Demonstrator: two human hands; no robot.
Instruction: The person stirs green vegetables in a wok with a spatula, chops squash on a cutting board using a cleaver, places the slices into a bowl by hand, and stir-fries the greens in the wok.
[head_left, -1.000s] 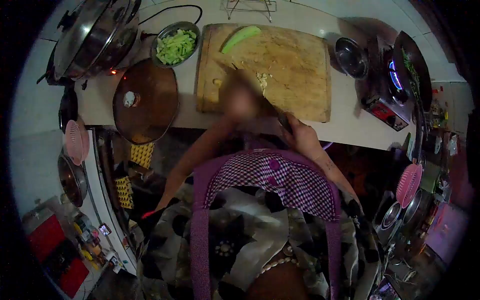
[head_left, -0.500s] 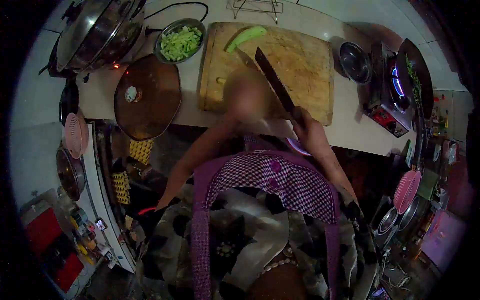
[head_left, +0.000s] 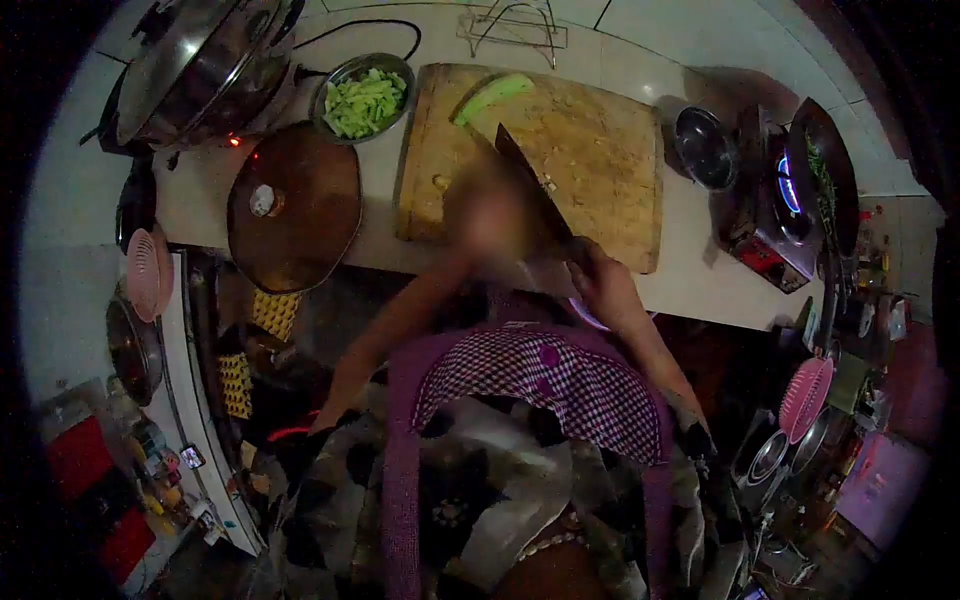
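My right hand (head_left: 612, 282) is closed around the handle of a broad dark kitchen knife (head_left: 530, 185). The blade slants up and to the left over the wooden chopping board (head_left: 610, 170), right beside my left hand (head_left: 490, 215). A blur covers that left hand at the board's near edge, so its fingers and anything under them cannot be made out. Small pale bits (head_left: 550, 184) lie by the blade. Farther back on the board rests a long piece of peeled green vegetable (head_left: 493, 98).
A metal bowl of cut green pieces (head_left: 365, 103) stands left of the board, near a brown tray (head_left: 310, 215) and a large steel pot (head_left: 195, 75). To the right are a small bowl (head_left: 706, 148) and a lit gas stove (head_left: 775, 225) bearing a wok with greens (head_left: 825, 170).
The knife has turned slightly and dropped closer to my left hand. Pale bits now show by its blade. The whole view has shifted a little, with the board lower in it.
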